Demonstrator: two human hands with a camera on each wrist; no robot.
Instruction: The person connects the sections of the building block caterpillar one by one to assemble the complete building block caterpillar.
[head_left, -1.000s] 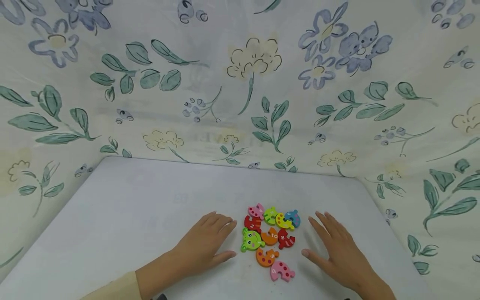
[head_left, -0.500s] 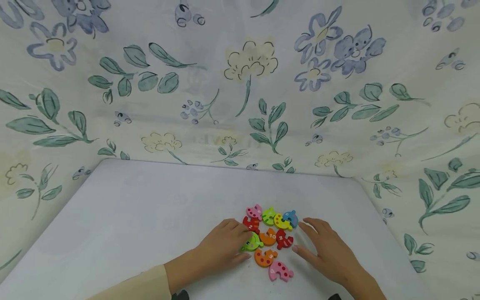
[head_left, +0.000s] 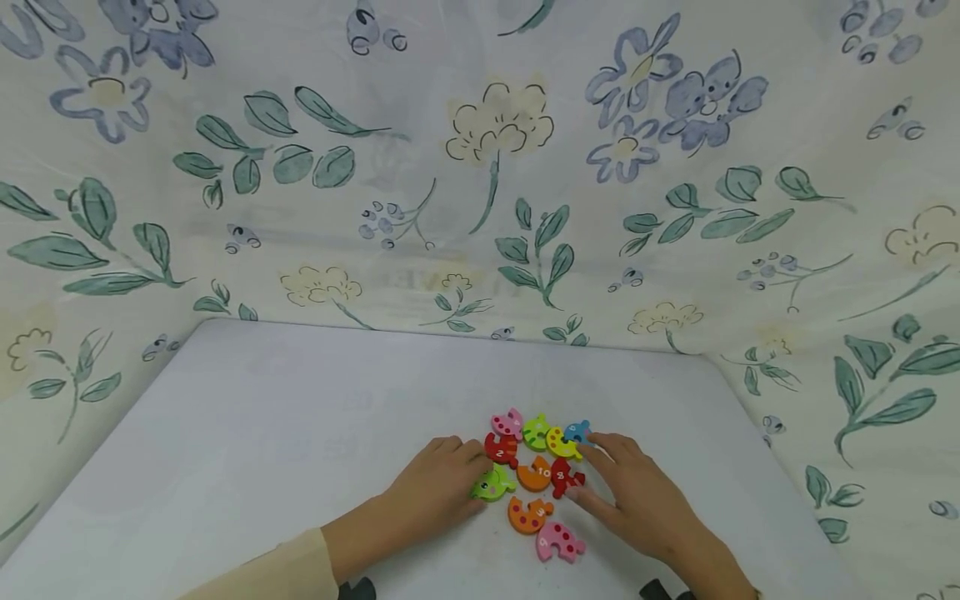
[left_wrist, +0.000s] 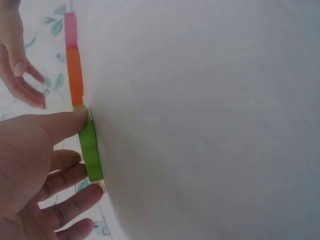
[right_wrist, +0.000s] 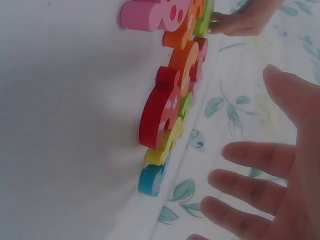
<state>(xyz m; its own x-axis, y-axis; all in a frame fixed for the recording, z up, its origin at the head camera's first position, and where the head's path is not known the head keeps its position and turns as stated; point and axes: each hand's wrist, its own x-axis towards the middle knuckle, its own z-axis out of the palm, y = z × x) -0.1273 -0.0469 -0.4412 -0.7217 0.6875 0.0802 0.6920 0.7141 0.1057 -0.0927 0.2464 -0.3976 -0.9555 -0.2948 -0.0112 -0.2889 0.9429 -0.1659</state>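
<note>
My left hand (head_left: 431,487) pinches the green smiling-face piece (head_left: 493,485) at its left side; in the left wrist view the thumb and fingers lie on opposite ends of the green piece (left_wrist: 90,152). With spread, slightly bent fingers, my right hand (head_left: 648,504) hovers beside the blue piece (head_left: 576,431) and the red 8 piece (head_left: 564,478). Its fingertips overlap their edges in the head view, but the right wrist view shows the hand (right_wrist: 300,170) apart from the red piece (right_wrist: 159,117) and blue piece (right_wrist: 151,181).
Around these lie an orange 10 piece (head_left: 533,475), a red 2 piece (head_left: 500,450), a pink piece (head_left: 507,423), a green striped piece (head_left: 536,432) and a yellow piece (head_left: 559,444). Nearer are another orange piece (head_left: 528,516) and a pink piece (head_left: 558,542). Flowered cloth (head_left: 420,283) borders the white table (head_left: 300,400).
My left hand has moved right to the green face piece and taken hold of it; the piece has shifted slightly left. My right hand has come left, closer to the blue and red pieces.
</note>
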